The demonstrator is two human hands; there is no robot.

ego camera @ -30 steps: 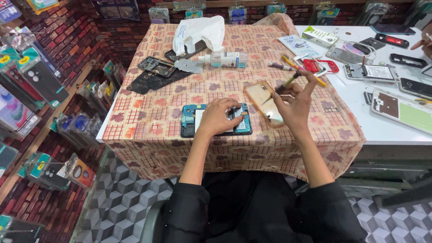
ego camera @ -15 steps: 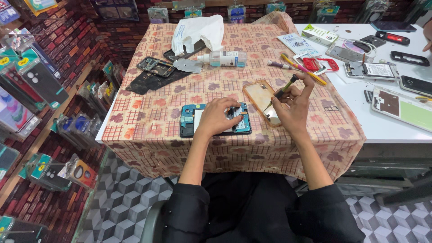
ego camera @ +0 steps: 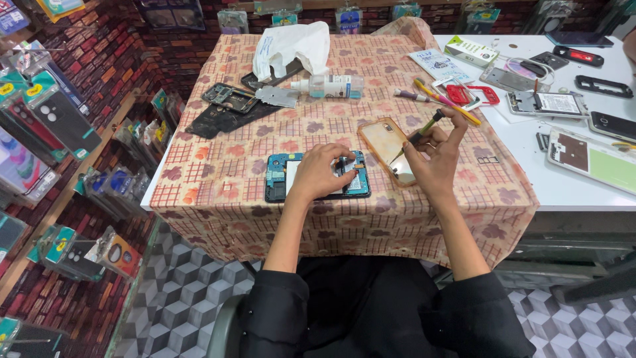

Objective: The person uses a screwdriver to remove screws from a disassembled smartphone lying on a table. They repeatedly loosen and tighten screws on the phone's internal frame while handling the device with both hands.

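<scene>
- Across the middle of the view stands the desk (ego camera: 218, 199), covered with a checked cloth with a flower print; a white table (ego camera: 563, 179) adjoins it on the right.
- On the left, a brick-patterned wall carries racks of packaged phone cases (ego camera: 40, 126).
- At the far edge of the desk lies a white plastic bag (ego camera: 291, 43), with a white squeeze bottle (ego camera: 331, 86) lying on its side just beside it.
- Left of the bottle sit dark phone parts (ego camera: 228, 109): a frame and a black back panel, touching one another.
- Near the front edge lies the opened phone (ego camera: 281, 179), flat, its blue board showing.
- The left hand (ego camera: 321, 172) rests on top of the opened phone, fingers curled down and pressing on its inner parts; it grips nothing that can be lifted.
- Just right of the phone lies a clear phone case (ego camera: 384, 142) with an orange rim, partly under the right hand.
- The right hand (ego camera: 434, 156) is closed in a pinch around a small screwdriver (ego camera: 427, 127), held tilted above the case, its tip pointing down toward the phone.
- Beyond the right hand lie a yellow tool (ego camera: 444, 103) and a red frame (ego camera: 474, 93).
- More opened phones (ego camera: 553, 103) lie on the white table.
</scene>
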